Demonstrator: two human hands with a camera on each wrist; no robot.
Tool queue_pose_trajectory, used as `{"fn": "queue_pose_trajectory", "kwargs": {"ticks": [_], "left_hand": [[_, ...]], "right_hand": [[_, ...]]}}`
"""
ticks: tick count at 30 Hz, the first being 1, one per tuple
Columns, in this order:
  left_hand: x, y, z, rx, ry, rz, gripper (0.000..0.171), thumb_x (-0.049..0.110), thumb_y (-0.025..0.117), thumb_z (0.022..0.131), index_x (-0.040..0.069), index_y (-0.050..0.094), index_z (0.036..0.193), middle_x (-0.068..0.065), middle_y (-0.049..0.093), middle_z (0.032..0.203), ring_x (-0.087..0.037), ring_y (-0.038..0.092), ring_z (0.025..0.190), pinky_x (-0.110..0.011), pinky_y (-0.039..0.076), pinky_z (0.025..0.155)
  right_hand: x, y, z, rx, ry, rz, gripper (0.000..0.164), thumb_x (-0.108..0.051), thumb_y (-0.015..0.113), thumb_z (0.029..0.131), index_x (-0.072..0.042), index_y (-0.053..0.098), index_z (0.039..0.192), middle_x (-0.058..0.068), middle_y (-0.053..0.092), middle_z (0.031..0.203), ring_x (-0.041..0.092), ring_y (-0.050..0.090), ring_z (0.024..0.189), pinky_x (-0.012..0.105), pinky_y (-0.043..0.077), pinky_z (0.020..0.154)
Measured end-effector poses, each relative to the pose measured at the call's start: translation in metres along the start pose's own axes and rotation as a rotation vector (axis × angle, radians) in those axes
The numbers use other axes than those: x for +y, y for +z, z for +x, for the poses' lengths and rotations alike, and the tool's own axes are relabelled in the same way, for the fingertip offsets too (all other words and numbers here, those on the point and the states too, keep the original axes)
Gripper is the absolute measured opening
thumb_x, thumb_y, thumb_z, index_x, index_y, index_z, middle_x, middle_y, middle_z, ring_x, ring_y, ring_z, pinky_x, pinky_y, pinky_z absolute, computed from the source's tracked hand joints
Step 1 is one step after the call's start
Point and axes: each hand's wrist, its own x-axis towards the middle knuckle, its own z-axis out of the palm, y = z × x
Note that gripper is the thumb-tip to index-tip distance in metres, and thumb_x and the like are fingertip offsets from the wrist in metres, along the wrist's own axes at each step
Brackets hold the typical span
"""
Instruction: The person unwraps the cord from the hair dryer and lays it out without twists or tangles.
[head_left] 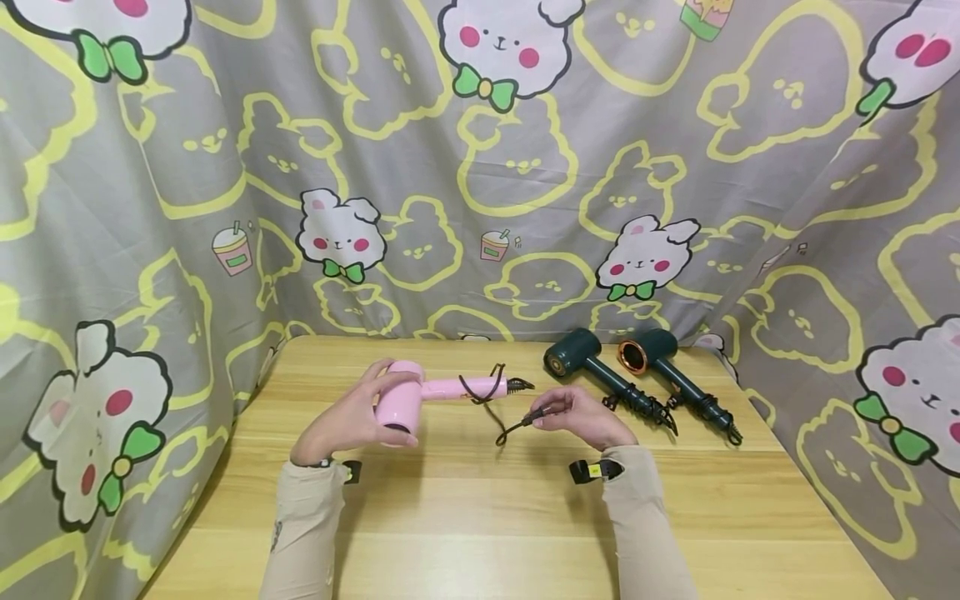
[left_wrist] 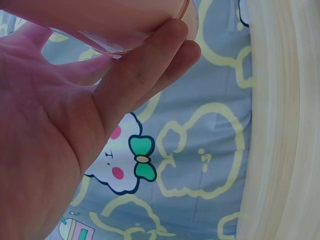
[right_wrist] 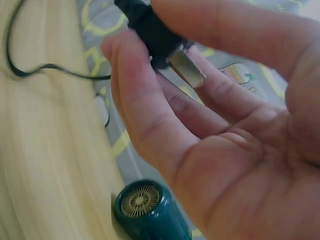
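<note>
My left hand [head_left: 351,415] grips the pink hair dryer [head_left: 400,403] round its barrel, with the handle [head_left: 457,388] pointing right. In the left wrist view the fingers [left_wrist: 145,65] spread along the underside of the pink barrel [left_wrist: 110,22]. A black cord [head_left: 482,392] is looped round the handle's end and hangs in a bend toward the right. My right hand [head_left: 581,414] pinches the black plug [right_wrist: 155,35] at the cord's end between thumb and fingers. A flat metal prong [right_wrist: 188,69] of the plug shows against the fingers in the right wrist view.
Two dark green hair dryers lie at the back right of the wooden table [head_left: 465,525]: one [head_left: 573,353] nearer the middle, the other [head_left: 660,348], with a copper-coloured ring, farther right. Their cords are bundled round the handles. A patterned curtain [head_left: 420,167] surrounds the table's back and sides.
</note>
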Motion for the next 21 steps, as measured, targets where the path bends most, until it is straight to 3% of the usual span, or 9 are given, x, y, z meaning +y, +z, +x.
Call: {"fn": "queue_pose_trajectory", "kwargs": {"ticks": [5,13,17,21], "left_hand": [[0.003,0.000,-0.001,-0.003,0.001,-0.001,0.092,0.044,0.100,0.060,0.034,0.059,0.142,-0.008,0.028,0.164,-0.032,0.062,0.103,-0.038,0.053,0.076],[0.003,0.003,0.000,-0.010,0.005,0.012,0.092,0.047,0.100,0.060,0.037,0.059,0.142,-0.008,0.028,0.163,-0.031,0.062,0.103,-0.037,0.053,0.075],[0.004,0.004,0.001,-0.017,0.018,0.018,0.091,0.046,0.100,0.061,0.036,0.058,0.142,-0.009,0.029,0.163,-0.031,0.062,0.105,-0.036,0.052,0.076],[0.006,0.006,0.003,-0.023,0.029,0.017,0.089,0.045,0.100,0.061,0.037,0.059,0.140,-0.007,0.030,0.162,-0.031,0.060,0.106,-0.037,0.051,0.076]], "right_hand": [[0.005,0.000,0.003,0.072,0.044,0.039,0.031,-0.004,0.076,0.090,0.006,0.066,0.119,0.018,0.077,0.114,0.019,0.073,0.103,0.032,0.056,0.091],[0.012,0.002,0.009,0.212,0.044,0.160,0.036,0.003,0.072,0.092,0.010,0.065,0.126,0.028,0.072,0.120,0.018,0.077,0.091,0.053,0.057,0.097],[0.011,0.003,0.011,0.288,0.020,0.177,0.036,0.000,0.074,0.092,0.011,0.064,0.125,0.027,0.075,0.114,0.013,0.077,0.088,0.046,0.060,0.094],[0.007,0.006,0.014,0.354,-0.016,0.277,0.033,0.000,0.071,0.095,0.014,0.062,0.124,0.015,0.078,0.105,0.013,0.077,0.089,0.035,0.061,0.090]]}}
